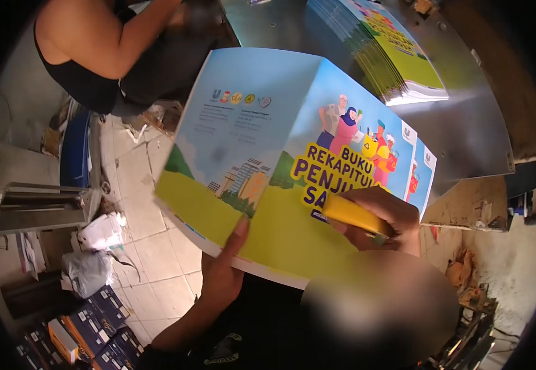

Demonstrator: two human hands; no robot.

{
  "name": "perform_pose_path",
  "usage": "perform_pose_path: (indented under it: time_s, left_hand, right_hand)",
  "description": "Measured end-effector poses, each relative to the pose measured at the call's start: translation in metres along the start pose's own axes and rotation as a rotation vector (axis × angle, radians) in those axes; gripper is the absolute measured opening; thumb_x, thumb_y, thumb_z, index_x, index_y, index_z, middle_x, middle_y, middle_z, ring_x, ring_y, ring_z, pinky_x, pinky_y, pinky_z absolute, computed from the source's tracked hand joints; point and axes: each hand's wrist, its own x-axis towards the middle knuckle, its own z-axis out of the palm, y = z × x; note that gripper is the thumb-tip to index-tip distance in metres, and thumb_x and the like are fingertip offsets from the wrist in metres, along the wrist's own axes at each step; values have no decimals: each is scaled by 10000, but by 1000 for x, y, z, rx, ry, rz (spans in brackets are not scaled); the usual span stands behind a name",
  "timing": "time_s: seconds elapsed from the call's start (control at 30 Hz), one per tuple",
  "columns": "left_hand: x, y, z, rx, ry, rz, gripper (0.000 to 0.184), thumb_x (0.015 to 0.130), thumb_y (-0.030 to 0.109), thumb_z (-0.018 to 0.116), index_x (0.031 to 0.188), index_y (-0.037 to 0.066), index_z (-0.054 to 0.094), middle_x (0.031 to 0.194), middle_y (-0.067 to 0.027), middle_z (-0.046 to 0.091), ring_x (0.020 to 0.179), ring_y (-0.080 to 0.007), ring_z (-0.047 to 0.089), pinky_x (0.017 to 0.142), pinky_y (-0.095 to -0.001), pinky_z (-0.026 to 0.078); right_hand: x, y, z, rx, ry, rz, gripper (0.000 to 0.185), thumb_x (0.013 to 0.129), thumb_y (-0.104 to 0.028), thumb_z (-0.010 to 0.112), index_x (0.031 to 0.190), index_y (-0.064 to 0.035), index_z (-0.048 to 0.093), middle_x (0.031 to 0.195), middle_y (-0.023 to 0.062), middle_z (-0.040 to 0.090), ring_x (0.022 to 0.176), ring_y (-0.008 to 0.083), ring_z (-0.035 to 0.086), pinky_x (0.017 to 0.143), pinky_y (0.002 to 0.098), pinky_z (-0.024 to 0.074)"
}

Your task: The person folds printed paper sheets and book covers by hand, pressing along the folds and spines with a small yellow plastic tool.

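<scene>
An open booklet cover [317,246] printed in blue and green lies face up, its spine fold running down the middle. My left hand [223,274] grips its lower edge, thumb on top of the cover and the other fingers hidden beneath. My right hand [391,219] is closed around a chunky yellow hand tool [357,214] with a dark end, whose exact kind I cannot make out. The tool is over the front cover's title, near its lower part. At the right edge, another copy of the cover [427,176] peeks out from underneath.
A stack of matching booklets [397,55] sits on the metal table [471,123] at the upper right. Another person [89,43] is at the upper left. Dark boxes [95,320] and a plastic bag [87,271] are at the lower left, beside the tiled floor [150,246].
</scene>
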Motion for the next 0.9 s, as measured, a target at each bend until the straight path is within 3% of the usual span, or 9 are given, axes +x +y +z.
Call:
perform_pose_path:
  time_s: [0.1, 0.2, 0.33, 0.53, 0.57, 0.63, 0.73, 0.83, 0.9]
  left_hand:
    - [-10, 1, 13, 466, 8, 202, 355, 1011, 199, 687, 1281, -10, 586, 1161, -76, 644, 1044, -134, 611, 885, -296, 502]
    - [-19, 4, 19, 530, -25, 296, 303, 1004, 153, 692, 1246, -13, 615, 1112, -53, 665, 981, -113, 629, 823, -273, 516]
    - [-20, -3, 15, 411, -71, 293, 254, 999, 103, 690, 1218, -14, 637, 1073, -33, 676, 938, -94, 634, 783, -250, 516]
    - [-16, -9, -4, 26, -161, -20, 272, 1003, 54, 662, 1266, -16, 640, 1156, -53, 673, 1042, -120, 645, 885, -282, 527]
    - [-13, -18, -13, 325, -249, 297, 293, 1002, 33, 653, 1289, -19, 639, 1184, -68, 671, 1072, -137, 647, 924, -296, 525]
    - [-14, -26, -20, 625, -330, 606, 315, 1001, 13, 644, 1313, -22, 637, 1212, -84, 670, 1103, -154, 650, 963, -309, 522]
    - [-16, -27, -22, 81, -253, 180, 319, 998, -12, 629, 1315, -31, 650, 1261, -123, 668, 1125, -205, 664, 991, -334, 532]
    - [-10, -19, -27, 652, -316, 650, 279, 1003, -23, 605, 1271, -58, 672, 1280, -152, 668, 1132, -253, 674, 990, -357, 547]
    - [-9, -15, -29, 750, -346, 714, 271, 1008, -39, 574, 1258, -60, 679, 1283, -158, 669, 1128, -265, 678, 984, -364, 555]
  right_hand:
    - [17, -9, 11, -12, -82, -113, 382, 748, 79, 820, 1115, 19, 733, 1007, 143, 753, 891, 245, 748, 773, 325, 597]
    - [25, -10, 21, -6, -135, -131, 369, 749, 83, 811, 1104, 18, 737, 1006, 142, 753, 876, 241, 746, 769, 323, 593]
    - [35, -6, 27, -64, -186, -150, 373, 743, 84, 809, 1103, 12, 744, 993, 138, 754, 856, 236, 742, 764, 312, 584]
    - [30, -4, 24, -49, -203, -40, 403, 704, 69, 830, 1094, -2, 759, 942, 140, 754, 835, 226, 739, 730, 294, 573]
    - [31, -8, 25, -84, -197, -30, 405, 701, 72, 828, 1094, 2, 758, 931, 142, 753, 822, 228, 738, 719, 294, 575]
    - [31, -9, 25, -119, -195, -14, 408, 697, 74, 825, 1094, 6, 757, 920, 143, 752, 809, 229, 737, 709, 295, 576]
    - [33, -9, 25, -139, -212, -59, 412, 690, 82, 822, 1091, 18, 753, 917, 151, 753, 793, 232, 737, 694, 302, 580]
    - [35, -12, 24, -164, -218, -38, 415, 686, 83, 824, 1090, 31, 749, 927, 162, 754, 792, 236, 738, 696, 311, 584]
    - [35, -11, 25, -188, -225, -47, 413, 681, 94, 814, 1085, 36, 748, 937, 176, 751, 802, 241, 740, 693, 319, 585]
